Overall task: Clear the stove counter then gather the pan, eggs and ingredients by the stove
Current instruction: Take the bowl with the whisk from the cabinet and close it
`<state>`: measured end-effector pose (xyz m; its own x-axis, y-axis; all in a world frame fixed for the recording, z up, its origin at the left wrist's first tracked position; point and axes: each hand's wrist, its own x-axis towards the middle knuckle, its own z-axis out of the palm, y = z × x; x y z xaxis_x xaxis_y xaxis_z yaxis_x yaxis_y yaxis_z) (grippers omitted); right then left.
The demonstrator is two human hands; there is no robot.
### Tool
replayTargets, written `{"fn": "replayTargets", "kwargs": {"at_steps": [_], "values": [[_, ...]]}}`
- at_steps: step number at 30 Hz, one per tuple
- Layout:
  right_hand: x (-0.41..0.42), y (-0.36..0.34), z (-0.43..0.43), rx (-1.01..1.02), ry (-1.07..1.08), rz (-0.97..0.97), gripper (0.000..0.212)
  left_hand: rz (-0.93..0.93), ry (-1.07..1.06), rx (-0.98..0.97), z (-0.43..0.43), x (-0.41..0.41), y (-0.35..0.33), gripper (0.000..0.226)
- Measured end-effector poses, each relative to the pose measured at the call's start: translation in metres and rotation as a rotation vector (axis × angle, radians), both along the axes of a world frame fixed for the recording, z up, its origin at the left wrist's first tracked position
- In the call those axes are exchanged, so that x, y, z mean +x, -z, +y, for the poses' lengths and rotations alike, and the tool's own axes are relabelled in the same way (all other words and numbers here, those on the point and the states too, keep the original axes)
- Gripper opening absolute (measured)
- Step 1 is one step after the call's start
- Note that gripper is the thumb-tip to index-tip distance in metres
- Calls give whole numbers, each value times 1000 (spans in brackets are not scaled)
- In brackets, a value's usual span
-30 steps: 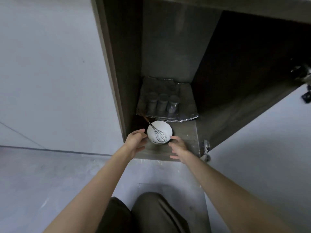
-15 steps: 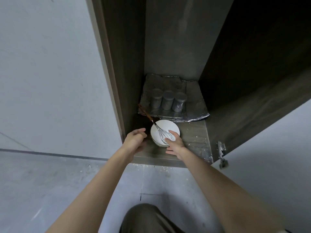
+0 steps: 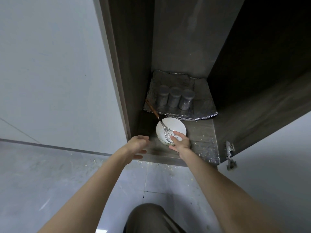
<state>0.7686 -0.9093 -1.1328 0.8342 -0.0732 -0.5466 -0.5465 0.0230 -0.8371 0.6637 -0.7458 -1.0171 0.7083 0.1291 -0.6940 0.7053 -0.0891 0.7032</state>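
Head view, looking down into an open low cabinet (image 3: 134, 81) with dark wood-grain walls. White bowl (image 3: 175, 127) is at the front left of the cabinet floor (image 3: 200, 137), near the left wall; I cannot tell whether it rests on the floor or is just off it. Whisk (image 3: 161, 123) lies in the bowl: wire head inside, brown handle leaning out over the far-left rim toward the back. Right hand (image 3: 180, 143) grips the bowl at its near-right edge, thumb over the rim on the inside, fingers (image 3: 173, 147) curled under the outside wall, so clamped on the bowl. Left hand (image 3: 137, 146) is just left of the bowl, apart from it, fingers loosely curled and holding nothing. Behind the bowl a crumpled foil sheet (image 3: 202, 106) covers the back of the cabinet floor; three lidded jars (image 3: 175, 98) stand on it in a row, touching or nearly so, contents not readable. Pale crumbs are scattered on the front right of the cabinet floor and on the grey room floor (image 3: 50, 174) below. Open cabinet door (image 3: 252, 106) at right, metal hinge (image 3: 229, 153) on its lower edge. A knee (image 3: 148, 217) in dark fabric shows at bottom centre.
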Motion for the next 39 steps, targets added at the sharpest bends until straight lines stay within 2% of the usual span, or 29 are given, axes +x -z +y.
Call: {"fn": "replayTargets", "kwargs": {"at_steps": [8,13,16,19,22,25,27,35,39], "values": [[-15,-4,-23,26,-37,12,24,34,-105,-129,-16,11,-7,34],[-26,-30,-43,24,-108,-79,26,41,-205,-213,-27,20,-9,23],[-35,-53,-55,31,-150,-105,26,54,-219,-250,-34,24,-7,31],[-50,-82,-67,34,-177,-109,26,38,-223,-388,-46,21,-19,24],[-73,-115,-80,47,-174,-94,25,29,-219,-570,-55,4,-38,32],[-97,-155,-92,26,-190,-82,23,39,-226,-639,-59,-21,-68,54],[-112,-184,-99,22,-204,-69,22,46,-225,-651,-61,-36,-92,57],[-167,-327,-115,-10,-335,-9,24,111,-268,-627,-73,-90,-223,49],[-197,-405,-119,-11,-430,16,22,122,-204,-550,-79,-122,-303,43]]}}
